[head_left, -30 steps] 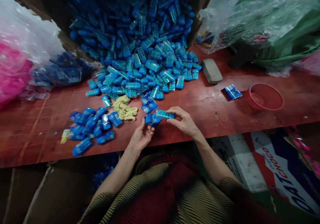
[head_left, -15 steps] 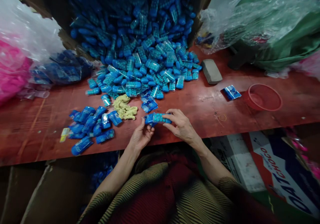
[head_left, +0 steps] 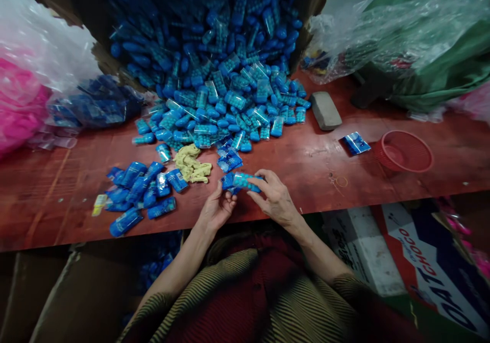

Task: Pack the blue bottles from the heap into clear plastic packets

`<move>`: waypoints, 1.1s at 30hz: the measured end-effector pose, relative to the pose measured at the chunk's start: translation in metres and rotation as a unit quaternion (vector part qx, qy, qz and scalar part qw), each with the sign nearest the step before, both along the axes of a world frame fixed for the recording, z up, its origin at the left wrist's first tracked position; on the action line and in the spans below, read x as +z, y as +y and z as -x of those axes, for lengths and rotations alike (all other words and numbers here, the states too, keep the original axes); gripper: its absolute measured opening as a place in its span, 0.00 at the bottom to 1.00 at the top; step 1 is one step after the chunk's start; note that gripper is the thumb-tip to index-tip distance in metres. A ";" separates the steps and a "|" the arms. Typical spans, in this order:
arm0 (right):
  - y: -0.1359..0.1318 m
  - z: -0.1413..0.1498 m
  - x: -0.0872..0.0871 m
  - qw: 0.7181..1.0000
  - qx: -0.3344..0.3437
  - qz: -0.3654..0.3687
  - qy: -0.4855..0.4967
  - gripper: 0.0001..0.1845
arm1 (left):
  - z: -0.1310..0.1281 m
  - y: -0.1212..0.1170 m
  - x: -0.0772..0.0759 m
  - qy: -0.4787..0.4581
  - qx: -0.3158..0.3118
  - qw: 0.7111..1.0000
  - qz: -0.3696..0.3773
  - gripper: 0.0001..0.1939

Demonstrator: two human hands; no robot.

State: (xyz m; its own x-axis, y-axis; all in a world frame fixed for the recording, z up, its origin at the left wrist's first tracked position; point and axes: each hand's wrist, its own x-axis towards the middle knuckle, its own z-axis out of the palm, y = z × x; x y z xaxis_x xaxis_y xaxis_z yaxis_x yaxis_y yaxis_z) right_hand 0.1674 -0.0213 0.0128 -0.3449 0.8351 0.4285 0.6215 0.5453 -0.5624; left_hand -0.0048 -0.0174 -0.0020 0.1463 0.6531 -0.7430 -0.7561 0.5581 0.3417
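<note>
Near the front edge of the table, my left hand [head_left: 220,206] pinches a printed blue wrapper sleeve [head_left: 228,181]. In my right hand [head_left: 276,196] is a clear bottle of light blue beads [head_left: 245,180] with a blue cap, lying on its side. The bottle's left end meets the wrapper; how far it sits inside, I cannot tell. Just beyond my hands lies a small stack of flat blue wrappers [head_left: 229,160]. To the left, several wrapped blue bottles [head_left: 140,187] lie in a loose group, beside a crumpled yellow-green cloth-like piece [head_left: 191,163].
A big heap of blue-capped bead bottles [head_left: 214,103] spills from a cardboard box [head_left: 105,59] at the back. On the right are a grey block [head_left: 325,111], a folded blue packet [head_left: 355,143] and a red plastic basket [head_left: 406,151]. Plastic bags [head_left: 23,108] stand at the left.
The bottle in my right hand has tilted slightly against the wrapper, and my right fingers have shifted a little. My left hand keeps its hold. The view has moved very slightly.
</note>
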 end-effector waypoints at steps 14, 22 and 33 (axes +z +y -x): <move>-0.005 0.003 -0.009 0.999 -0.013 -0.031 -0.009 0.14 | -0.001 -0.001 0.002 -0.006 -0.002 1.000 0.004 0.18; -0.005 0.001 -0.013 0.998 0.003 0.008 0.069 0.14 | -0.001 -0.002 -0.001 0.020 -0.002 0.999 -0.025 0.19; -0.005 -0.002 -0.014 0.997 -0.001 0.031 0.069 0.14 | 0.001 -0.001 -0.002 0.007 -0.004 0.999 -0.032 0.17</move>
